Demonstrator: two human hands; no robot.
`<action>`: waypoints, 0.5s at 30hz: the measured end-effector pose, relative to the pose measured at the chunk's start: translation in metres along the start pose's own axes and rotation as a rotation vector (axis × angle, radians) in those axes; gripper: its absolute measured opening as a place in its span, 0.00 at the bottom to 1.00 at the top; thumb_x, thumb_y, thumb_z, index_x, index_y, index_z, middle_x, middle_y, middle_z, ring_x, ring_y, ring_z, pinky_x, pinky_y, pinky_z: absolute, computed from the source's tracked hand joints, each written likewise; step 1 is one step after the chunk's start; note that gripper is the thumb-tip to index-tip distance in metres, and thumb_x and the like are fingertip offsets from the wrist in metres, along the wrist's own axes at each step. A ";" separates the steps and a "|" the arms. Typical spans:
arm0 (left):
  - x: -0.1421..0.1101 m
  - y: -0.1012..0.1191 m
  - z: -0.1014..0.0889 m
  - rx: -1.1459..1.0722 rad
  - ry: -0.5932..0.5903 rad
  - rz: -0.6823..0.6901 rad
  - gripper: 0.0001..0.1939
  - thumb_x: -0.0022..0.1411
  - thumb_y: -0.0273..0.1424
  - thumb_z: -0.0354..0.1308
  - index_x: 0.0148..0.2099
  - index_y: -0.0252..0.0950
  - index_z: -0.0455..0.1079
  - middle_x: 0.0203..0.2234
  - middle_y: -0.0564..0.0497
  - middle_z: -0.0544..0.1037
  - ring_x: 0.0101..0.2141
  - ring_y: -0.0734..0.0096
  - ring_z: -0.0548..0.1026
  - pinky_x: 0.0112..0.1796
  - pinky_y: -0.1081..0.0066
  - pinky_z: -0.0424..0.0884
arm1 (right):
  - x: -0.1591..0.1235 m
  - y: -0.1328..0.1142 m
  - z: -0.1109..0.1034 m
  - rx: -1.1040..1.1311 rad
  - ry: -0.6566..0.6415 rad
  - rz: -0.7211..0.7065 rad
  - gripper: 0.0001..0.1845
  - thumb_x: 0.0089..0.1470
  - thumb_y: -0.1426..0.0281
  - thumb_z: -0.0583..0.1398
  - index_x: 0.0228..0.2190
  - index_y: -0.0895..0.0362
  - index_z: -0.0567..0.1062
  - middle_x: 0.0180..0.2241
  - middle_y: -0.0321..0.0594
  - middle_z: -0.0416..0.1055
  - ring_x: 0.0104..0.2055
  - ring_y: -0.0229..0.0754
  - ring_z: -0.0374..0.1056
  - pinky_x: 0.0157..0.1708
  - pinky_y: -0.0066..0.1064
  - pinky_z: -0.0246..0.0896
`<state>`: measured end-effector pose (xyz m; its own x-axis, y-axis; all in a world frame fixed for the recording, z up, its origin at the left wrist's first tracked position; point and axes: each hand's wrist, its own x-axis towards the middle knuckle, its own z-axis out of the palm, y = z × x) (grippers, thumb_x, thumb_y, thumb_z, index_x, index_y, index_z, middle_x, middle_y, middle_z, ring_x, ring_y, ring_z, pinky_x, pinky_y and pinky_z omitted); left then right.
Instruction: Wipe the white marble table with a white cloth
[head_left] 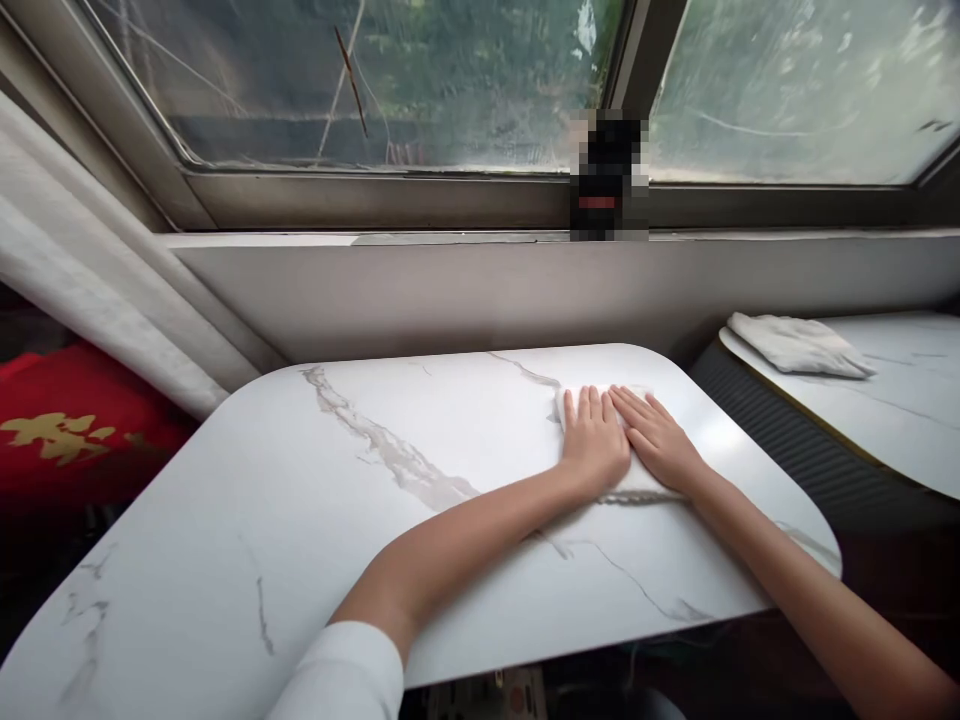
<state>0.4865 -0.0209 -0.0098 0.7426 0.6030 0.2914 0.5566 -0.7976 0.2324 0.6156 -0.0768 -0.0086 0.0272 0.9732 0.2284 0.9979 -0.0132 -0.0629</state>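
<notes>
Both of my hands lie side by side on a white cloth point(649, 478), toward the right part of a white marble-patterned table point(360, 540). My left hand point(596, 440) is flat on the cloth with its fingers stretched away from me. Close against it, my right hand point(660, 440) also rests flat, its fingers slanting up to the left and nearly touching the left hand. The cloth is spread flat under both palms, and its near edge shows below them. Part of the cloth is hidden beneath the hands.
A second marble-patterned surface point(907, 370) stands at the right, with a folded white cloth point(799, 343) on it. Behind the table are a low wall point(420, 290) and a window point(405, 90). At the left hang a pale curtain point(90, 250) and red fabric point(82, 430) with gold marks.
</notes>
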 end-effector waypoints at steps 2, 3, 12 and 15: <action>-0.022 0.019 -0.004 -0.008 -0.012 0.050 0.28 0.67 0.32 0.35 0.64 0.17 0.48 0.62 0.33 0.52 0.62 0.52 0.46 0.60 0.50 0.37 | -0.034 -0.005 -0.008 -0.005 0.020 -0.016 0.31 0.58 0.72 0.40 0.63 0.54 0.45 0.63 0.40 0.50 0.64 0.41 0.44 0.61 0.47 0.43; -0.032 0.028 -0.007 -0.012 -0.022 0.076 0.29 0.67 0.32 0.34 0.64 0.17 0.48 0.62 0.33 0.52 0.63 0.51 0.45 0.60 0.49 0.38 | -0.050 -0.008 -0.011 -0.007 0.029 -0.024 0.32 0.59 0.72 0.40 0.64 0.53 0.41 0.63 0.40 0.50 0.64 0.41 0.44 0.61 0.48 0.43; -0.073 0.066 -0.019 -0.018 -0.101 0.229 0.30 0.67 0.35 0.35 0.64 0.17 0.48 0.62 0.33 0.51 0.63 0.50 0.43 0.60 0.48 0.41 | -0.125 -0.023 -0.024 -0.010 0.083 0.038 0.35 0.59 0.72 0.41 0.63 0.48 0.31 0.64 0.35 0.47 0.64 0.43 0.45 0.61 0.50 0.44; -0.060 0.061 -0.014 0.019 -0.104 0.241 0.30 0.67 0.34 0.35 0.64 0.17 0.47 0.62 0.34 0.52 0.63 0.50 0.44 0.60 0.48 0.41 | -0.112 -0.017 -0.022 -0.001 0.074 0.089 0.33 0.59 0.72 0.41 0.64 0.48 0.37 0.63 0.36 0.49 0.64 0.43 0.46 0.60 0.50 0.45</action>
<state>0.4706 -0.1058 -0.0002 0.8881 0.3924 0.2394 0.3654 -0.9186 0.1503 0.5967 -0.1905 -0.0120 0.1198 0.9484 0.2935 0.9915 -0.0990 -0.0849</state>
